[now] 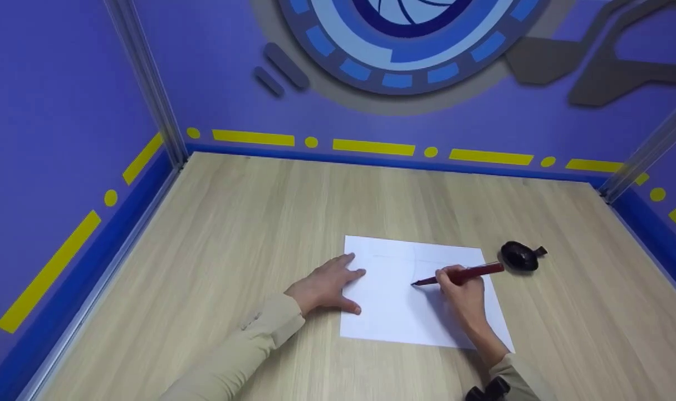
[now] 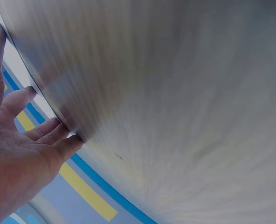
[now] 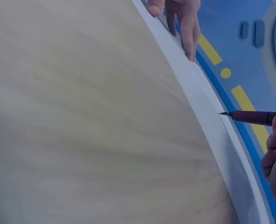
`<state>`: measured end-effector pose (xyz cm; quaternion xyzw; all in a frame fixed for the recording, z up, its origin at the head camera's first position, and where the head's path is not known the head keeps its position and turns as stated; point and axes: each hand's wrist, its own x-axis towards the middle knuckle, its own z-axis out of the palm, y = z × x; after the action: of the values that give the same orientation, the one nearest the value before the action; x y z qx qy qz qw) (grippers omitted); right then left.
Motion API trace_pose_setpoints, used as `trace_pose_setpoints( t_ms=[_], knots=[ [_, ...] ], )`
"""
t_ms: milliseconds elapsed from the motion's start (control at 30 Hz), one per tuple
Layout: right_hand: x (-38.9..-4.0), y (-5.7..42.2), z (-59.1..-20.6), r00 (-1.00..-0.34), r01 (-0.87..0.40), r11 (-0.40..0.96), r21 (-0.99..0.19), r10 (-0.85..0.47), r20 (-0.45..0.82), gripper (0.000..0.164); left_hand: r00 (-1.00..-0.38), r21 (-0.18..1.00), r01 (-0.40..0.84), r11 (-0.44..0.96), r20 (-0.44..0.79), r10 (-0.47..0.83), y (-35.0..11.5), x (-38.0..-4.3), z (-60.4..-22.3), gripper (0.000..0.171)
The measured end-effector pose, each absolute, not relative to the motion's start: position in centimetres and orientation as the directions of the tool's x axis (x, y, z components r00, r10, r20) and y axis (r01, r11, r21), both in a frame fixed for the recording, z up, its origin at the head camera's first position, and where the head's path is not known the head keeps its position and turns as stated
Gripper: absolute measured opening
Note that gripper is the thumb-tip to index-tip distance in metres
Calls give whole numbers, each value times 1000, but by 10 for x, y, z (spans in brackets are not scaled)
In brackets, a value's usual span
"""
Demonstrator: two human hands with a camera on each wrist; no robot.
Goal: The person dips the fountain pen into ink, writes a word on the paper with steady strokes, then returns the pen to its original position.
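A white sheet of paper (image 1: 378,320) lies on the wooden table, with faint thin lines across its upper part. My left hand (image 1: 322,285) rests at the sheet's left edge, fingers spread and fingertips on the paper. In the left wrist view the same hand (image 2: 24,156) shows its palm side, fingertips down. My right hand (image 1: 465,301) is over the right half of the sheet and grips a dark red pen (image 1: 485,270) between thumb and fingers. The pen slants, its pointed dark tip right at the paper near the middle. From the right wrist, the pen (image 3: 252,117) shows a narrow tip.
A small black dish (image 1: 519,257) with a stubby handle stands just right of the sheet's upper right corner. Bare wooden tabletop (image 1: 249,223) surrounds the paper. Blue panels with yellow marks (image 1: 374,147) wall in the back and sides, joined by metal posts (image 1: 148,78).
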<state>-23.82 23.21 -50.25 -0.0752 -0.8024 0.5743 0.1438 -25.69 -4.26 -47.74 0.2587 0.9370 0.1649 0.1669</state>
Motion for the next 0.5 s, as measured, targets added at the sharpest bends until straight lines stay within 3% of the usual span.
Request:
trace_pose_setpoints(
  t_ms=[267, 500],
  knots=[
    [-220, 219, -474, -956, -25, 380, -925, 260, 133, 13, -811, 415, 416, 809, -233, 537, -43, -257, -477, 80],
    [-229, 228, -493, -957, 2, 386, -923, 268, 110, 12, -809, 407, 426, 808, -229, 541, -43, -257, -477, 80]
  ],
)
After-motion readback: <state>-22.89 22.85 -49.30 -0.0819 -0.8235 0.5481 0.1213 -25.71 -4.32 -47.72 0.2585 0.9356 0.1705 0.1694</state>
